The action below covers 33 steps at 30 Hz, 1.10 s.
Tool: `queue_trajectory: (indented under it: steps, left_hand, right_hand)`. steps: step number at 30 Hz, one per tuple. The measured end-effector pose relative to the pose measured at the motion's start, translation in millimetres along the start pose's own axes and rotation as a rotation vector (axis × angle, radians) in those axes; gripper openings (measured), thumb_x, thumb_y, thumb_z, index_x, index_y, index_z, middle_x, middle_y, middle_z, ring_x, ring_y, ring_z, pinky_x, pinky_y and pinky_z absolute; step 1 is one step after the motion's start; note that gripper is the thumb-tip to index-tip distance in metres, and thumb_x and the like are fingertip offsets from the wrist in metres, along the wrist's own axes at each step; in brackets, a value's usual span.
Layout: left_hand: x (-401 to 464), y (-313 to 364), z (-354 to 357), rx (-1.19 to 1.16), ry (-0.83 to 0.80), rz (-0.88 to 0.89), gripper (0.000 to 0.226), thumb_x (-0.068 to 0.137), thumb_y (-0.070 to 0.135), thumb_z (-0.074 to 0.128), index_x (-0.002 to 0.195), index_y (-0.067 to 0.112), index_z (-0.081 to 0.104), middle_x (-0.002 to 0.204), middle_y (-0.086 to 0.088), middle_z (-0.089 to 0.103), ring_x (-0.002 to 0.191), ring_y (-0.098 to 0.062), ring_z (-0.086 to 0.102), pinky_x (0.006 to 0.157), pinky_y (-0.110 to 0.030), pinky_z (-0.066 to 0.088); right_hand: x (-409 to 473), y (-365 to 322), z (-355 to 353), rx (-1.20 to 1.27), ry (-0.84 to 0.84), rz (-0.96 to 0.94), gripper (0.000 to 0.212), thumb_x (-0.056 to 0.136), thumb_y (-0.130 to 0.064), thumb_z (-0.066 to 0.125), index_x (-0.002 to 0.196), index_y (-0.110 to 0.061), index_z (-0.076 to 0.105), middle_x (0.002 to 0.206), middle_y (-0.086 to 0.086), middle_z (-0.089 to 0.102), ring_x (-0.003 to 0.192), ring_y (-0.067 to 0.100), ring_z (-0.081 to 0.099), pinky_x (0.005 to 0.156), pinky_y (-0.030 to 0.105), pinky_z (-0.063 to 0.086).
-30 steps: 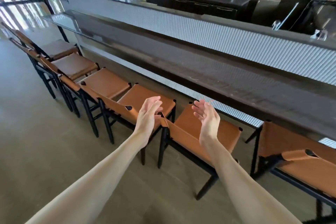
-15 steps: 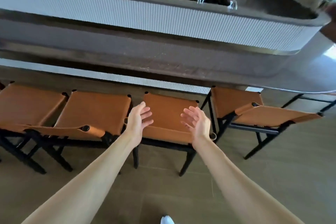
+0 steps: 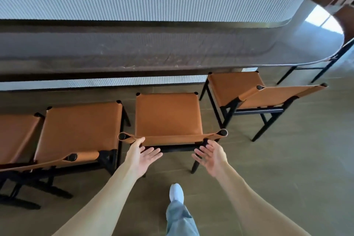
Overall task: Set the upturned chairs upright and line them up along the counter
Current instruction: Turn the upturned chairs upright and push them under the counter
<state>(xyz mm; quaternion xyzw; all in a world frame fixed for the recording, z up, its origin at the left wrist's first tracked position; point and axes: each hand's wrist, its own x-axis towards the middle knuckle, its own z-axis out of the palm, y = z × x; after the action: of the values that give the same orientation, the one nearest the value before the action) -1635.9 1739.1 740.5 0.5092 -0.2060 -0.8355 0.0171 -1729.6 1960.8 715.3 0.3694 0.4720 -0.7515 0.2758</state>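
A: Where was the chair [image 3: 168,115] relative to the hands?

B: Straight ahead, just beyond both. It stood upright at the tabletop [image 3: 134,51], seat facing it, and its backrest strap [image 3: 172,138] ran left to right across the near edge. That long axis lay square to the two forearms.

A: And each grip?

B: Both spread, palms turned inward toward each other. The left hand [image 3: 142,156] had its fingertips at the strap's left end, touching or nearly so; I could not tell which. The right hand [image 3: 209,156] hovered just short of the strap's right post, holding nothing.

A: So which was nearer?

B: The left, slightly. I judged the next move to be taking the strap at both ends, one hand per end, to nudge the chair.

A: Neighbours?

B: The left chair [image 3: 80,132] sat just beside it, a shade nearer us. The right chair [image 3: 249,94] stood apart, turned at an angle with one corner under the tabletop. That gap looked like the thing left to fix.

A: Anything else?

B: A white shoe [image 3: 176,193] stepped forward between the arms.
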Motion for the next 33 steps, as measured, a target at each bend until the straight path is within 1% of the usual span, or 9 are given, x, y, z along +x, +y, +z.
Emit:
queue_trajectory:
  steps: [4, 7, 9, 13, 17, 20, 23, 27, 33]
  left_hand:
    - [25, 16, 0, -0.002, 0.059, 0.026, 0.078, 0.097, 0.018, 0.063, 0.158, 0.007, 0.017, 0.147, -0.033, 0.039, 0.118, -0.051, 0.058, 0.096, -0.067, 0.048]
    - [46, 17, 15, 0.017, 0.094, 0.018, 0.071, 0.097, 0.018, 0.064, 0.156, 0.016, 0.026, 0.146, -0.031, 0.039, 0.122, -0.05, 0.055, 0.094, -0.07, 0.047]
    - [63, 17, 23, 0.006, 0.111, 0.003, 0.065, 0.096, 0.018, 0.065, 0.152, 0.021, 0.031, 0.143, -0.031, 0.04, 0.125, -0.049, 0.053, 0.095, -0.072, 0.045]
    - [90, 17, 25, -0.035, 0.16, 0.008, 0.042, 0.098, 0.01, 0.062, 0.136, 0.007, 0.046, 0.137, -0.029, 0.046, 0.125, -0.046, 0.052, 0.101, -0.068, 0.044]
    - [111, 18, 29, -0.089, 0.244, 0.02, 0.017, 0.098, -0.009, 0.049, 0.113, -0.003, 0.056, 0.131, -0.028, 0.053, 0.121, -0.044, 0.055, 0.105, -0.062, 0.044]
    - [117, 24, 33, -0.125, 0.285, 0.023, 0.034, 0.096, -0.017, 0.043, 0.125, -0.005, 0.053, 0.134, -0.029, 0.053, 0.121, -0.044, 0.054, 0.106, -0.062, 0.043]
    - [120, 31, 42, -0.121, 0.311, 0.018, 0.045, 0.094, -0.019, 0.043, 0.137, -0.007, 0.047, 0.138, -0.031, 0.051, 0.116, -0.047, 0.055, 0.105, -0.063, 0.044]
    - [132, 42, 66, -0.097, 0.304, 0.025, 0.044, 0.096, -0.018, 0.042, 0.139, -0.01, 0.045, 0.14, -0.033, 0.05, 0.128, -0.049, 0.05, 0.107, -0.063, 0.042]
    - [163, 73, 99, -0.089, 0.241, 0.046, 0.039, 0.097, -0.016, 0.043, 0.135, -0.011, 0.047, 0.136, -0.034, 0.052, 0.126, -0.05, 0.053, 0.104, -0.064, 0.044]
  right_hand:
    - [31, -4, 23, 0.039, -0.015, 0.072, 0.064, 0.097, -0.018, 0.064, 0.151, -0.004, 0.034, 0.143, 0.026, 0.044, 0.116, 0.045, 0.059, 0.082, 0.059, 0.056]
    - [52, -14, 36, 0.063, -0.02, 0.112, 0.056, 0.096, -0.017, 0.065, 0.145, -0.006, 0.042, 0.141, 0.026, 0.046, 0.119, 0.047, 0.057, 0.072, 0.058, 0.056]
    - [65, -19, 40, 0.078, 0.006, 0.126, 0.052, 0.095, -0.015, 0.066, 0.142, -0.006, 0.046, 0.139, 0.026, 0.049, 0.118, 0.047, 0.058, 0.07, 0.059, 0.056]
    - [87, -22, 39, 0.057, 0.081, 0.133, 0.043, 0.096, -0.009, 0.062, 0.135, 0.0, 0.049, 0.122, 0.024, 0.058, 0.102, 0.043, 0.066, 0.071, 0.057, 0.058]
    - [106, -30, 41, 0.083, 0.111, 0.149, 0.035, 0.094, 0.008, 0.047, 0.128, 0.004, 0.051, 0.107, 0.024, 0.06, 0.094, 0.041, 0.063, 0.072, 0.054, 0.055]
    - [108, -33, 44, 0.067, 0.129, 0.162, 0.031, 0.093, 0.013, 0.041, 0.119, 0.002, 0.052, 0.091, 0.021, 0.059, 0.085, 0.038, 0.061, 0.069, 0.051, 0.053]
    - [113, -43, 48, 0.062, 0.144, 0.148, 0.032, 0.092, 0.015, 0.044, 0.12, 0.004, 0.053, 0.094, 0.025, 0.063, 0.085, 0.039, 0.064, 0.068, 0.051, 0.053]
    - [125, -65, 68, 0.084, 0.135, 0.117, 0.034, 0.092, 0.015, 0.045, 0.123, 0.005, 0.052, 0.101, 0.028, 0.063, 0.088, 0.039, 0.064, 0.069, 0.05, 0.054]
    - [159, -97, 104, 0.074, 0.086, 0.102, 0.033, 0.093, 0.015, 0.045, 0.124, 0.004, 0.052, 0.107, 0.03, 0.063, 0.095, 0.043, 0.065, 0.072, 0.052, 0.056]
